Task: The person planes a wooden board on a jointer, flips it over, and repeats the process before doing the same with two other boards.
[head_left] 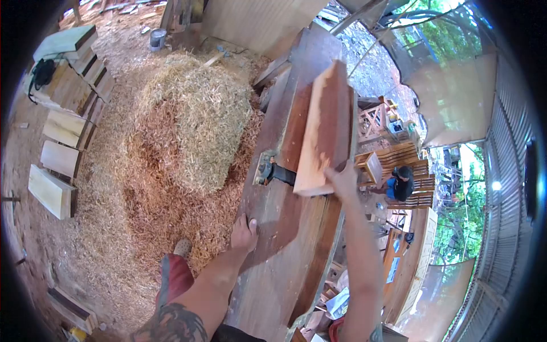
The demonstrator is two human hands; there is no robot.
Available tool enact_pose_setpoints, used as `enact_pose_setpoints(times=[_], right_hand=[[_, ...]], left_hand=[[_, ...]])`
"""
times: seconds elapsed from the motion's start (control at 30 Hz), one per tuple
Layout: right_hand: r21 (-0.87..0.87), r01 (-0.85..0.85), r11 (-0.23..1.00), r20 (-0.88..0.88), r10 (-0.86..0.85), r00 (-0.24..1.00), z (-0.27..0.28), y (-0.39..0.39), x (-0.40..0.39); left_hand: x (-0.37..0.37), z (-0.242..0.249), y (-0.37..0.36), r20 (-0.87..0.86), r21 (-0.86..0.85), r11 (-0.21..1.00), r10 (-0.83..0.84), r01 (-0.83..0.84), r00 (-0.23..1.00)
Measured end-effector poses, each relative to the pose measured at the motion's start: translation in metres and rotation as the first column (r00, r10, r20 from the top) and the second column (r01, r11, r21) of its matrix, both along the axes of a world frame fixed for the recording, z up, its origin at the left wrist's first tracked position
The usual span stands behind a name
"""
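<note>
Gripping the near end of a reddish wooden board, the right hand has its fingers closed around the board's lower corner, holding it on edge so that it runs away from the person and leans against the upright fence of the planer bench. The left hand lies flat and open on the bench's near edge, palm down, fingers spread — it holds nothing.

Beside the board's near end, a dark metal fitting sits at the bench's left side. Left of the bench rises a big heap of wood shavings, pale on top and orange-brown lower down, spreading over the ground to the person's foot. Further left, a row of sawn planks lies on the dirt. To the right, beyond the bench, another person in a blue top sits among wooden chairs — well apart from the hands.
</note>
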State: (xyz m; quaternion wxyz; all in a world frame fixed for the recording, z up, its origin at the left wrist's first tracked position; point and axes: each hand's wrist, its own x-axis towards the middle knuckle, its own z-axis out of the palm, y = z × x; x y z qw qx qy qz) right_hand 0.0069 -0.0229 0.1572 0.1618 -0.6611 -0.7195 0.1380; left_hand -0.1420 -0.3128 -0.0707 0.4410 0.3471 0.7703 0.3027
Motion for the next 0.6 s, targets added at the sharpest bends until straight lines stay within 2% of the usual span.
enact_pose_setpoints(times=[0.03,0.1,0.17,0.23,0.3,0.33,0.37,0.43,0.5,0.53,0.57,0.6], right_hand=[[-0.074,0.049,0.996,0.059,-0.045,0.997,0.016,-0.039,-0.009],[-0.114,-0.014,0.993,-0.118,0.000,0.993,-0.012,-0.103,0.014],[-0.199,0.024,0.980,-0.201,-0.065,0.978,0.009,-0.197,-0.005],[-0.135,-0.028,0.990,-0.083,0.017,0.996,0.007,-0.290,0.003],[-0.226,0.032,0.974,-0.034,-0.040,0.999,-0.003,-0.390,0.031],[-0.202,0.027,0.979,-0.088,-0.046,0.995,0.007,-0.434,0.041],[-0.174,0.022,0.985,-0.143,-0.047,0.989,0.017,-0.475,0.050],[-0.351,0.122,0.928,-0.018,-0.137,0.990,0.011,-0.566,0.084],[-0.248,0.000,0.969,-0.016,-0.004,1.000,0.023,-0.643,0.118],[-0.410,0.128,0.903,-0.004,-0.143,0.990,0.043,-0.679,0.124],[-0.559,0.237,0.795,0.025,-0.270,0.963,0.060,-0.713,0.134],[-0.508,0.257,0.822,-0.012,-0.306,0.952,0.045,-0.760,0.161]], left_hand=[[0.000,-0.005,0.000,-0.017,0.009,1.000,-0.005,0.005,1.000],[-0.004,-0.010,0.000,0.008,0.016,1.000,-0.011,0.011,1.000],[-0.018,-0.015,0.000,0.065,-0.026,0.996,-0.084,0.086,0.994],[-0.064,-0.025,-0.006,0.162,-0.113,0.962,-0.230,0.250,0.960],[-0.132,-0.019,-0.037,0.344,-0.006,0.997,-0.074,0.081,0.936],[-0.170,-0.079,-0.051,0.223,-0.052,0.998,0.047,-0.036,0.974],[-0.201,-0.062,-0.076,-0.047,0.073,0.994,0.086,-0.082,0.995],[-0.244,0.006,-0.111,0.205,0.112,0.990,0.063,-0.088,0.977],[-0.246,0.032,-0.132,0.359,0.165,0.972,0.097,-0.165,0.928],[-0.244,0.044,-0.146,0.433,0.176,0.963,0.111,-0.205,0.894],[-0.233,0.074,-0.156,0.405,0.224,0.964,0.041,-0.143,0.913],[-0.205,0.121,-0.164,0.376,0.271,0.959,-0.026,-0.083,0.926]])
